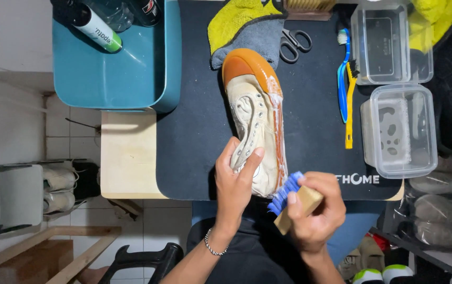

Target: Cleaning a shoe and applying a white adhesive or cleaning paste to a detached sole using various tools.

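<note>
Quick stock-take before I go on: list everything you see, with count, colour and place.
shoe: 1, cream with orange toe, mat centre
mat: 1, black, on table
brush: 1, wooden, blue bristles, at shoe's heel
toothbrushes: 2, blue and yellow, right of shoe
scissors: 1, black, above shoe
cloths: yellow and grey, top centre
plastic containers: 2, clear, right
tub: 1, teal, top left
left hand: holds shoe
right hand: grips brush

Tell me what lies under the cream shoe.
The cream shoe lies on a black mat, steadied by the left hand. Its orange toe overlaps a grey cloth. Whatever sits directly beneath the shoe is covered.
</note>
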